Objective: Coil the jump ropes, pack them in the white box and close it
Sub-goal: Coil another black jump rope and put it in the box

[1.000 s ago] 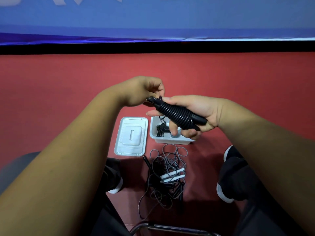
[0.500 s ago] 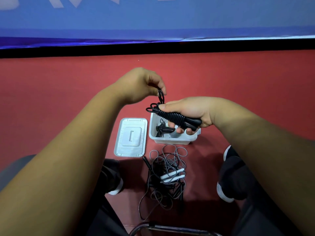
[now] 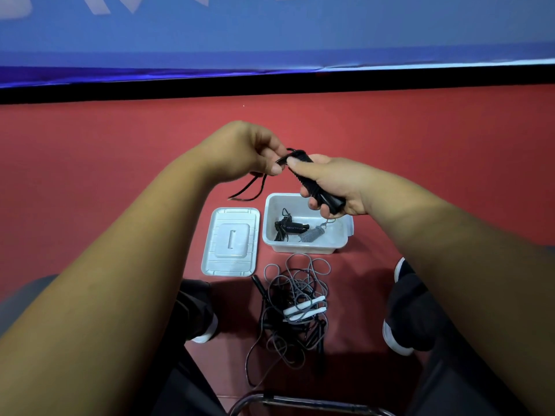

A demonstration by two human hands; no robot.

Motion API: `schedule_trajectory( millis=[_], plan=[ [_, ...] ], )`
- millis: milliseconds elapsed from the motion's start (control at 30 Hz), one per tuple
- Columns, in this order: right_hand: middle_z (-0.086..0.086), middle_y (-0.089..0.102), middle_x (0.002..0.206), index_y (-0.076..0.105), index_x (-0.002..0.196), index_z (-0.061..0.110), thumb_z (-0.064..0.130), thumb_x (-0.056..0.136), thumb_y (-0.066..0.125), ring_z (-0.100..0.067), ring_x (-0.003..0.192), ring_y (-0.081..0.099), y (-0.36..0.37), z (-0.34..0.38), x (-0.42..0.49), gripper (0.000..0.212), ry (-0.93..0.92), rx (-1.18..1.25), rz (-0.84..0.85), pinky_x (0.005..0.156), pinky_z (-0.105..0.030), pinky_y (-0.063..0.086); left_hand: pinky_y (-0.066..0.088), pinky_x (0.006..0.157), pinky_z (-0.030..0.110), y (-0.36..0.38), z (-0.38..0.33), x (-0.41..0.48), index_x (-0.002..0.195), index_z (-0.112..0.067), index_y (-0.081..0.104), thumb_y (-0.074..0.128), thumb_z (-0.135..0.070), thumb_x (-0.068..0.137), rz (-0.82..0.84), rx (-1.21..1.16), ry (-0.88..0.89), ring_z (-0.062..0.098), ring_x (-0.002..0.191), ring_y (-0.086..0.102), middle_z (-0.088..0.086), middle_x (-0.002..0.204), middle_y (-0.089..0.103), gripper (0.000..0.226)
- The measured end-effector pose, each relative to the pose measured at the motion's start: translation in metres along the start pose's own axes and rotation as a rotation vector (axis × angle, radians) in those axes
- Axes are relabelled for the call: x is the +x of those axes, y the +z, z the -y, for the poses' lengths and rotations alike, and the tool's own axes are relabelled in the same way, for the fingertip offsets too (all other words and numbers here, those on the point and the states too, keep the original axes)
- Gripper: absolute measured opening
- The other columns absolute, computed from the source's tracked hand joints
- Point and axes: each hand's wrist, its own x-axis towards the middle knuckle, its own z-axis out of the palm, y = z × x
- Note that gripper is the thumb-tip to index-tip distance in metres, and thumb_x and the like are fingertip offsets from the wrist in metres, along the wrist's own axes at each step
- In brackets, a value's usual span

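Fingers of the right hand [image 3: 336, 181] are curled round a black jump rope [image 3: 332, 202], held above the white box [image 3: 306, 248]. Its loose end is pinched between thumb and fingertips of the left hand [image 3: 240, 148], a loop hanging below. Inside the open box a black coil [image 3: 289, 226] and a grey coil [image 3: 312, 234] are seen. The lid [image 3: 231, 256] is laid just beside it, tangled ropes [image 3: 295, 298] nearer on the red floor [image 3: 120, 163]

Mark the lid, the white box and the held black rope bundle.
lid [image 3: 230, 241]: head view, its raised centre panel.
white box [image 3: 303, 248]: head view, its near wall.
black rope bundle [image 3: 304, 157]: head view, its top end.
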Motion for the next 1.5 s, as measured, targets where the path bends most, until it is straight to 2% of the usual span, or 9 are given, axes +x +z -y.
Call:
schedule_trajectory(
  millis=[267,400,500,700,867,1033,1100,1267,1500],
  plan=[
    [-0.002,0.060,0.079,0.067,0.104,0.024,0.092,0.085,0.049,-0.017,0.057,0.055,0.006,0.003,0.000,0.073,0.010,0.107,-0.065,0.054,-0.026,0.038,0.052,0.061,0.023,0.020,-0.004,0.001,0.100,-0.004,0.073,0.090,-0.017,0.080,0.107,-0.155,-0.101,0.015,0.070,0.061,0.002,0.076,0.068,0.029],
    [0.001,0.056,0.074,0.067,0.098,0.027,0.089,0.085,0.051,-0.016,0.052,0.052,0.004,0.003,-0.002,0.065,0.026,0.149,-0.065,0.054,-0.023,0.034,0.049,0.060,0.026,0.023,-0.002,0.001,0.098,-0.003,0.076,0.081,-0.023,0.090,0.140,-0.254,-0.123,0.020,0.070,0.055,0.006,0.078,0.065,0.022],
    [0.002,0.056,0.074,0.070,0.097,0.027,0.083,0.088,0.052,-0.015,0.052,0.051,0.001,0.005,-0.002,0.060,0.019,0.175,-0.075,0.053,-0.024,0.033,0.048,0.062,0.022,0.025,0.000,0.001,0.099,-0.012,0.078,0.068,-0.027,0.100,0.147,-0.465,-0.138,0.012,0.065,0.056,0.002,0.080,0.067,0.018],
    [0.003,0.056,0.073,0.074,0.106,0.031,0.081,0.086,0.053,-0.016,0.052,0.049,-0.004,0.009,-0.003,0.057,0.028,0.192,-0.088,0.051,-0.023,0.035,0.048,0.069,0.029,0.027,-0.001,0.001,0.102,-0.018,0.074,0.045,-0.040,0.110,0.165,-0.665,-0.249,0.014,0.086,0.072,-0.001,0.091,0.076,0.037],
    [0.001,0.056,0.076,0.074,0.107,0.025,0.080,0.085,0.051,-0.017,0.053,0.049,-0.005,0.009,-0.003,0.064,0.036,0.139,-0.094,0.051,-0.024,0.035,0.038,0.067,0.031,0.021,0.001,0.000,0.110,-0.018,0.076,0.050,-0.032,0.110,0.186,-0.538,-0.253,0.011,0.081,0.067,-0.005,0.087,0.073,0.029],
    [0.001,0.055,0.072,0.068,0.101,0.020,0.077,0.089,0.052,-0.018,0.052,0.048,-0.009,0.010,-0.008,0.061,0.062,0.115,-0.042,0.054,-0.023,0.032,0.038,0.065,0.023,0.012,0.001,-0.006,0.115,-0.018,0.076,0.062,-0.025,0.104,0.205,-0.149,-0.122,0.002,0.079,0.064,-0.004,0.103,0.080,0.019],
    [0.001,0.055,0.072,0.069,0.102,0.020,0.077,0.089,0.053,-0.018,0.052,0.048,-0.009,0.009,-0.010,0.061,0.080,0.117,0.017,0.054,-0.023,0.032,0.045,0.073,0.014,0.011,0.001,-0.007,0.110,-0.018,0.078,0.066,-0.022,0.102,0.196,-0.090,-0.095,-0.001,0.082,0.067,-0.004,0.101,0.081,0.015],
    [0.000,0.053,0.073,0.070,0.109,0.018,0.076,0.090,0.052,-0.018,0.053,0.047,-0.009,0.009,-0.012,0.064,0.109,0.131,0.145,0.053,-0.022,0.033,0.044,0.108,0.031,0.009,0.002,-0.007,0.100,-0.024,0.082,0.071,-0.025,0.099,0.202,0.122,-0.032,0.016,0.108,0.071,-0.010,0.098,0.080,0.011],
    [-0.002,0.051,0.070,0.070,0.108,0.015,0.075,0.094,0.047,-0.018,0.051,0.043,-0.007,0.012,-0.018,0.066,0.098,0.158,0.300,0.051,-0.021,0.031,0.045,0.106,0.031,0.011,0.012,-0.010,0.086,-0.041,0.080,0.077,-0.026,0.094,0.297,0.162,-0.050,-0.001,0.092,0.068,-0.016,0.093,0.079,0.016]
  ],
)
